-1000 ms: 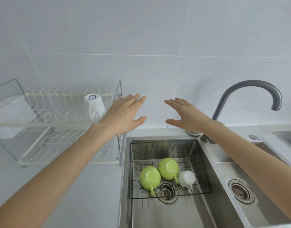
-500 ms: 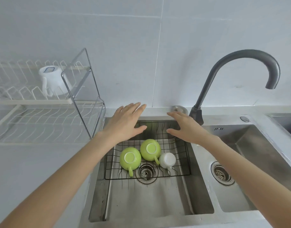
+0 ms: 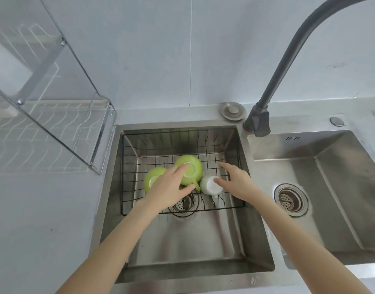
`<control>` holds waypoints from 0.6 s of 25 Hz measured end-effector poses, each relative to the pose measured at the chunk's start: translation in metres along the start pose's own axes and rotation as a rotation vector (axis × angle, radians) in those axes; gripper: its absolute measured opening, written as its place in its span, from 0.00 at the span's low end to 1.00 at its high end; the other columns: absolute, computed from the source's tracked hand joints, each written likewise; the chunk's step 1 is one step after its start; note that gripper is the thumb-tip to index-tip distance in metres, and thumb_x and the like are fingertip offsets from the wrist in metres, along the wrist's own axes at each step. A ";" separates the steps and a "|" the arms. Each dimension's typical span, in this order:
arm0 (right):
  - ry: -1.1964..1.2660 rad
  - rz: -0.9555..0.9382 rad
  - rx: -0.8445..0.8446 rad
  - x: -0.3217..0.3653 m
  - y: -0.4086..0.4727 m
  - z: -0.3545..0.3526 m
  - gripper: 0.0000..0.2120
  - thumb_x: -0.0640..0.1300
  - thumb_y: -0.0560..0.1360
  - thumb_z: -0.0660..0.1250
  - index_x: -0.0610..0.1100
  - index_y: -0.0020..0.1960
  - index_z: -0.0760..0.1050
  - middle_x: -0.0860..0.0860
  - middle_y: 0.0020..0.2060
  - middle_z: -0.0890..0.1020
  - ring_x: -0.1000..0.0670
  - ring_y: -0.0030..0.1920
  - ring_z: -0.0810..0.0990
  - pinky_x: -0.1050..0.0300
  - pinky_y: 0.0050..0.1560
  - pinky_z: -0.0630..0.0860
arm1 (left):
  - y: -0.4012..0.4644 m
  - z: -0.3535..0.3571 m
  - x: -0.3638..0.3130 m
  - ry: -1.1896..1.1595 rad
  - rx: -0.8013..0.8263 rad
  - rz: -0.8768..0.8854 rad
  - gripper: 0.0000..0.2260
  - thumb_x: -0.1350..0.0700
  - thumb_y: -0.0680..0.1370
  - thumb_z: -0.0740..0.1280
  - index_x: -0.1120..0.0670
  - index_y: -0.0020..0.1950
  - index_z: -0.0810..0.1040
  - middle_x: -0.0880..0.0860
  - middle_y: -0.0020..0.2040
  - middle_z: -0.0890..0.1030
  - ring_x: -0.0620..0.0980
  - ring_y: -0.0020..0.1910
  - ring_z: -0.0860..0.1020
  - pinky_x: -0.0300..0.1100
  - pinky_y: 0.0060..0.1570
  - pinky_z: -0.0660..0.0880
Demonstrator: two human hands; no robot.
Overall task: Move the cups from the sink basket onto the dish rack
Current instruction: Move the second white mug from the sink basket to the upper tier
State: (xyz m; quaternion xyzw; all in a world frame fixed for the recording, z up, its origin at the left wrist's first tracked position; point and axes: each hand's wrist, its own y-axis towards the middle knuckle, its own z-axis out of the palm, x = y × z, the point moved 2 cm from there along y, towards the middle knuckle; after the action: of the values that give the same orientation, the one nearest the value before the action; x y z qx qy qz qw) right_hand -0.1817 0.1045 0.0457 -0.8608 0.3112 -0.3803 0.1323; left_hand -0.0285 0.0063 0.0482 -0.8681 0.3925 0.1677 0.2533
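Note:
Three cups lie upside down in the black wire sink basket (image 3: 233, 145) inside the left sink bowl. One green cup (image 3: 152, 179) is at the left, a second green cup (image 3: 193, 168) behind it, and a small white cup (image 3: 210, 186) at the right. My left hand (image 3: 171, 189) hovers over both green cups with fingers spread, fingertips at the second cup's base. My right hand (image 3: 237, 181) is open, thumb touching the white cup. The dish rack (image 3: 44, 132) stands on the counter at the left.
A dark curved faucet (image 3: 267, 98) rises behind the divider between the bowls. The right sink bowl (image 3: 331, 187) has a round drain. A sink plug (image 3: 233, 110) lies on the ledge behind the basket. Grey counter runs along the left and front.
Both hands have dropped from above the sink's back edge down into the basket, onto the cups. The view has tilted down and closer; the white cup on the rack is out of frame.

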 end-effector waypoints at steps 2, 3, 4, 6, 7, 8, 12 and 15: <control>0.067 0.064 0.023 -0.011 0.012 0.009 0.27 0.45 0.76 0.62 0.45 0.73 0.60 0.45 0.71 0.68 0.45 0.69 0.68 0.56 0.66 0.64 | 0.011 0.021 0.002 -0.148 0.057 -0.086 0.28 0.48 0.76 0.62 0.53 0.72 0.59 0.53 0.72 0.66 0.52 0.70 0.66 0.45 0.67 0.64; 0.095 0.091 0.037 -0.015 0.017 0.013 0.27 0.45 0.76 0.62 0.45 0.73 0.60 0.46 0.71 0.68 0.45 0.69 0.67 0.56 0.66 0.64 | 0.017 0.030 0.003 -0.220 0.068 -0.130 0.28 0.48 0.75 0.63 0.54 0.72 0.60 0.53 0.72 0.67 0.52 0.70 0.66 0.45 0.67 0.65; 0.122 0.114 0.051 -0.020 0.023 0.016 0.26 0.45 0.76 0.62 0.45 0.73 0.60 0.46 0.71 0.69 0.45 0.70 0.67 0.57 0.66 0.64 | 0.023 0.038 0.002 -0.281 0.075 -0.168 0.28 0.48 0.75 0.64 0.54 0.72 0.61 0.53 0.71 0.68 0.52 0.69 0.68 0.44 0.66 0.65; 0.162 0.150 0.068 -0.027 0.034 0.022 0.26 0.45 0.76 0.61 0.45 0.73 0.60 0.46 0.70 0.70 0.45 0.70 0.68 0.57 0.66 0.64 | 0.036 0.052 0.000 -0.350 0.094 -0.212 0.27 0.49 0.74 0.65 0.55 0.71 0.63 0.54 0.70 0.71 0.53 0.67 0.70 0.44 0.65 0.67; 0.173 0.167 0.075 -0.031 0.040 0.025 0.26 0.44 0.76 0.61 0.45 0.73 0.60 0.45 0.70 0.70 0.45 0.70 0.68 0.56 0.67 0.64 | 0.042 0.058 -0.002 -0.376 0.105 -0.227 0.27 0.50 0.74 0.66 0.56 0.70 0.64 0.54 0.69 0.72 0.53 0.66 0.71 0.43 0.63 0.67; 0.180 0.184 0.081 -0.035 0.044 0.028 0.26 0.44 0.76 0.61 0.44 0.73 0.60 0.45 0.70 0.70 0.45 0.70 0.68 0.56 0.67 0.65 | 0.048 0.064 -0.003 -0.404 0.119 -0.242 0.26 0.51 0.74 0.66 0.57 0.70 0.64 0.55 0.68 0.72 0.53 0.65 0.72 0.42 0.62 0.68; 0.205 0.227 0.116 -0.048 0.061 0.040 0.26 0.43 0.77 0.61 0.42 0.73 0.60 0.44 0.70 0.70 0.45 0.69 0.68 0.56 0.66 0.66 | 0.063 0.087 -0.003 -0.523 0.188 -0.323 0.23 0.53 0.76 0.64 0.56 0.69 0.65 0.55 0.66 0.74 0.52 0.62 0.74 0.36 0.53 0.67; 0.224 0.216 0.116 -0.050 0.068 0.045 0.26 0.41 0.77 0.60 0.41 0.73 0.60 0.44 0.71 0.69 0.45 0.70 0.68 0.57 0.67 0.64 | 0.070 0.099 -0.003 -0.634 0.220 -0.378 0.22 0.56 0.76 0.63 0.55 0.69 0.64 0.51 0.60 0.76 0.51 0.61 0.74 0.34 0.52 0.65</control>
State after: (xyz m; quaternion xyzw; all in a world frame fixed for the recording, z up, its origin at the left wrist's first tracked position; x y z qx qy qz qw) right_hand -0.2037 0.0840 -0.0453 -0.7656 0.3923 -0.4747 0.1862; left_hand -0.0936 0.0250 -0.0525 -0.7980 0.1433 0.3348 0.4802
